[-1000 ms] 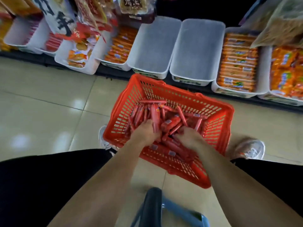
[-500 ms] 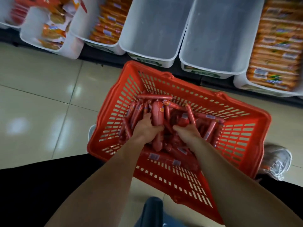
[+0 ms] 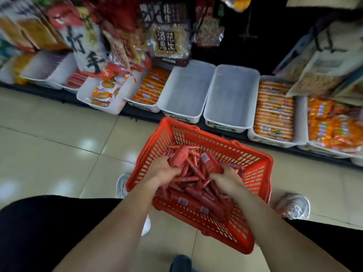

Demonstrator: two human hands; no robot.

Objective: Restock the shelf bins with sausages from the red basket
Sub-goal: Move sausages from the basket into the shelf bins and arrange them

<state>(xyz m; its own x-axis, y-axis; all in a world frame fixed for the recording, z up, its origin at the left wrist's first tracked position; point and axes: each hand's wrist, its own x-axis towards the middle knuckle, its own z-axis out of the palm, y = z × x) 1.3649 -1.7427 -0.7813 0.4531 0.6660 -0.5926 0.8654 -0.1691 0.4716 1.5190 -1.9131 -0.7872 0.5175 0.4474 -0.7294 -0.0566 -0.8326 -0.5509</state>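
Overhead bag [image 3: 169,43] seemingly reads 花生; left hand [image 3: 167,171], right hand [image 3: 225,179] grip sausages [image 3: 193,184].

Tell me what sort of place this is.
Probably a grocery shop aisle: a row of white shelf bins, snack bags hanging above, and a red basket of sausages on the tiled floor.

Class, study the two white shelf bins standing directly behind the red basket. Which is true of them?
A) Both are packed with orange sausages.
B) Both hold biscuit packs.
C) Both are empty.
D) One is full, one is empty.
C: the left bin and the right bin both show bare bottoms, while the red sausages lie in the red basket.
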